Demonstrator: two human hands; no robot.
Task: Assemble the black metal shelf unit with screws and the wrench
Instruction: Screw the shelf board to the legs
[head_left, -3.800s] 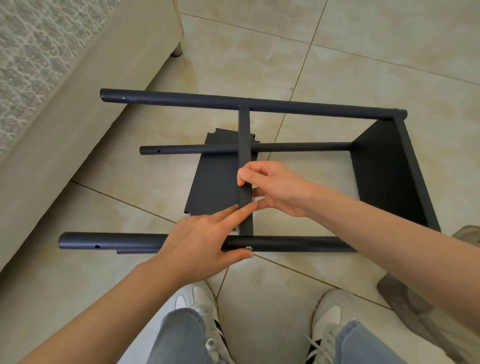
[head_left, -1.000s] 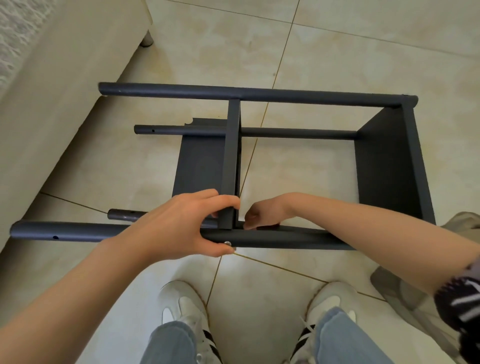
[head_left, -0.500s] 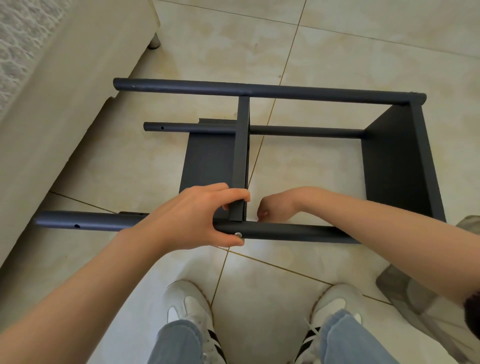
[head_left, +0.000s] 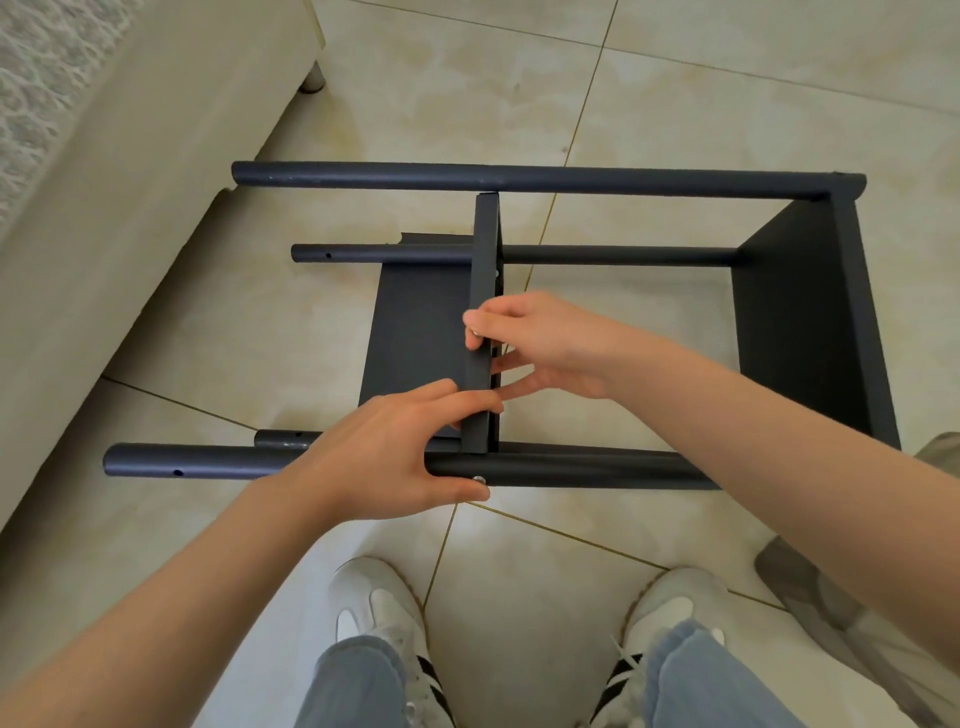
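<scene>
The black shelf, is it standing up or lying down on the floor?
Lying on its side. The black shelf has its long poles running level across the tiled floor, and its end panel stands on edge.

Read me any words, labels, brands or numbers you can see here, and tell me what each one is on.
There is no readable text.
The black frame has no label, sticker or number.
The shoes show only black stripes and no brand word.
The fabric at the upper left has a pattern but no writing.
</scene>
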